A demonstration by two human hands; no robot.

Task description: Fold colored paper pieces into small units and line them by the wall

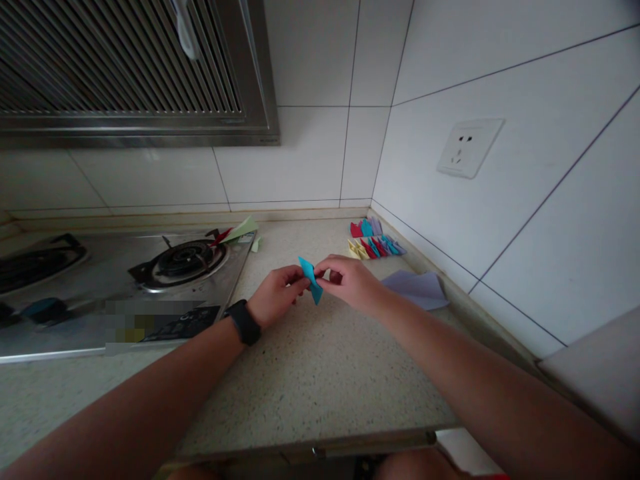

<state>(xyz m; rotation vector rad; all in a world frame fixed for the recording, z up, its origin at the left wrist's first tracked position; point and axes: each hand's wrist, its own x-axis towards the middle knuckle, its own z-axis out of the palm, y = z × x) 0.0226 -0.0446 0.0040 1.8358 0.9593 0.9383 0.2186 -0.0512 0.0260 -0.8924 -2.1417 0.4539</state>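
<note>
A small piece of folded blue paper (311, 279), pointed at both ends, is held just above the countertop between both hands. My left hand (280, 292), with a black watch on its wrist, pinches its left side. On the right side, the thumb and fingertips of my right hand (346, 280) close on it. Beyond the right hand, folded paper pieces (376, 248) in yellow, red, blue and purple stand in a row, with a few more behind them. A purple paper sheet (417, 289) lies partly behind my right forearm.
To the left is a gas stove (110, 267) with a burner (187, 259). Green paper (243, 230) and some red paper lie at its back right corner. A range hood (135, 73) hangs above. White tiled walls meet behind the speckled countertop (320, 380); one carries a socket (470, 148).
</note>
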